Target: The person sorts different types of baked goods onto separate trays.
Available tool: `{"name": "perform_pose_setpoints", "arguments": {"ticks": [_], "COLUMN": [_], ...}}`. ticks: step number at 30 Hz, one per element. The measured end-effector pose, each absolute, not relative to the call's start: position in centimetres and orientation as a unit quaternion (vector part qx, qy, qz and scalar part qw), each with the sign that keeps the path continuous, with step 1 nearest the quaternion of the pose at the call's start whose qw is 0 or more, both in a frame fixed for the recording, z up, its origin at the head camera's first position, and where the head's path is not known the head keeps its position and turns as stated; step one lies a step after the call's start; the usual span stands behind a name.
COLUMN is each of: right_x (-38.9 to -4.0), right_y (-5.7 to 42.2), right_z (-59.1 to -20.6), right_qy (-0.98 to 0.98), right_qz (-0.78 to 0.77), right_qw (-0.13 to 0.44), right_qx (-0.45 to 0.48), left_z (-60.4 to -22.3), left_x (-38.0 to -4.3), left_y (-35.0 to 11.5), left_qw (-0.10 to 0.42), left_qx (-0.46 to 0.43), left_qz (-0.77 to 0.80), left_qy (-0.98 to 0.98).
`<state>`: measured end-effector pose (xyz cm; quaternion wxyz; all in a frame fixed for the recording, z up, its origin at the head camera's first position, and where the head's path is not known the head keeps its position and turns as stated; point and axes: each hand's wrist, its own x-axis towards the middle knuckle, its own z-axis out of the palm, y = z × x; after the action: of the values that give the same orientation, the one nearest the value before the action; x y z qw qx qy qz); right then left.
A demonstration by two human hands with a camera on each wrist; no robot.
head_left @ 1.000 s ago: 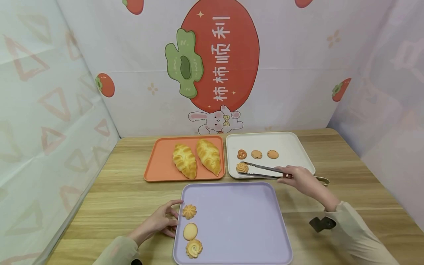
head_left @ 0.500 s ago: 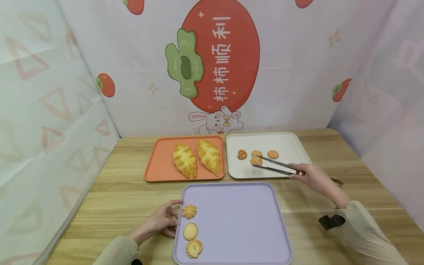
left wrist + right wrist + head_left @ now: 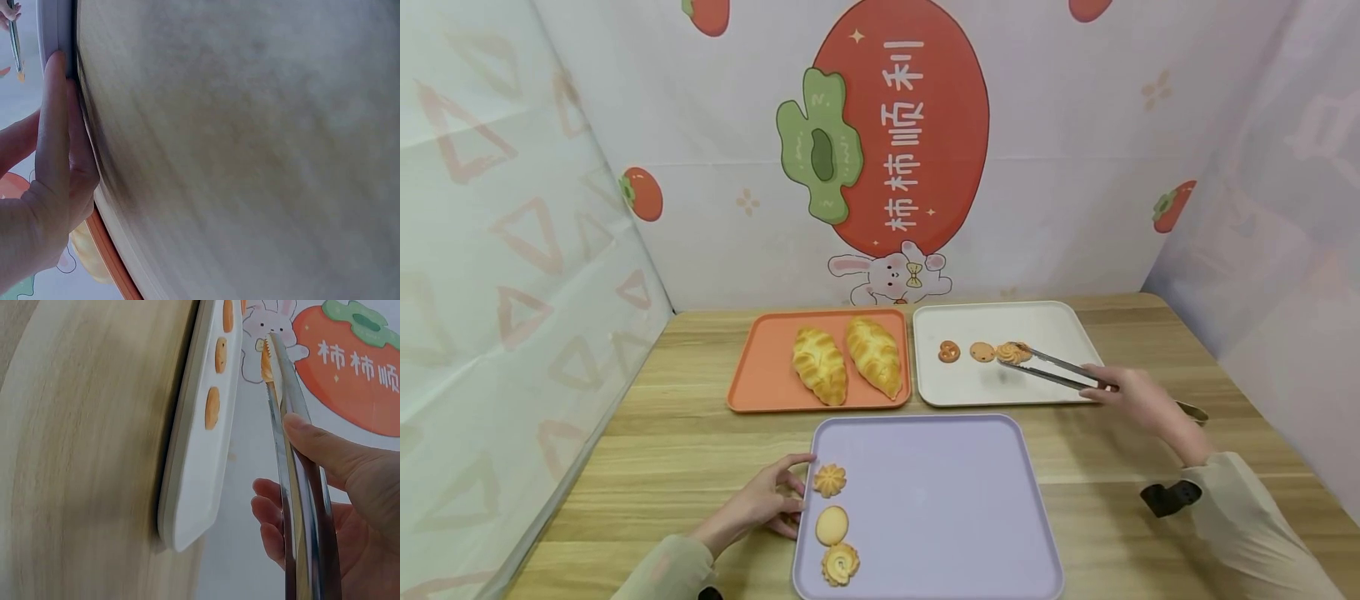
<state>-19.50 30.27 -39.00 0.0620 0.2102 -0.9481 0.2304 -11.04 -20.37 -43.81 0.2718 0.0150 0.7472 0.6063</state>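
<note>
My right hand (image 3: 1138, 400) grips metal tongs (image 3: 1052, 371) over the white tray (image 3: 1060, 321). A swirl-shaped cookie (image 3: 1012, 353) is pinched at their tips; in the right wrist view this cookie (image 3: 267, 364) hangs well off the tray surface. It covers most of the rightmost round cookie (image 3: 212, 408) in the head view. A pretzel (image 3: 949, 352) and a speckled round cookie (image 3: 982, 352) lie to its left. At the left edge of the lavender tray (image 3: 940, 500), my left hand (image 3: 767, 500) rests with fingertips against the rim; the left wrist view shows one finger (image 3: 53, 119) straight.
Along the lavender tray's left side lie a flower-shaped cookie (image 3: 830, 481), a smooth oval cookie (image 3: 832, 526) and a swirl cookie (image 3: 840, 565). An orange tray (image 3: 760, 375) with two bread loaves (image 3: 874, 357) stands beside the white tray. A printed backdrop rises behind the wooden table (image 3: 685, 433).
My right hand has moved rightward with the tongs, carrying the swirl cookie from the white tray's front left, past the speckled cookie, to over the rightmost one. My left hand has stayed put.
</note>
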Motion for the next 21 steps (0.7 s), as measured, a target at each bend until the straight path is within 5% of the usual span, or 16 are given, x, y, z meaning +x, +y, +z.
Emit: {"name": "perform_pose_setpoints", "arguments": {"ticks": [13,21], "right_x": [-20.1,-20.2], "right_y": [33.2,34.2], "right_z": [-39.5,-40.0], "right_qy": [-0.960,-0.964], "right_qz": [0.239,0.231], "right_qw": [0.000,0.008], "right_qx": [0.146,0.132], "left_z": [-43.6,-43.6], "left_x": [-11.1,-11.0], "left_y": [-20.4,-20.4], "left_qw": [0.274,0.271], "left_qx": [0.016,0.017], "left_qz": [0.606,0.603], "left_qy": [0.747,0.750]}}
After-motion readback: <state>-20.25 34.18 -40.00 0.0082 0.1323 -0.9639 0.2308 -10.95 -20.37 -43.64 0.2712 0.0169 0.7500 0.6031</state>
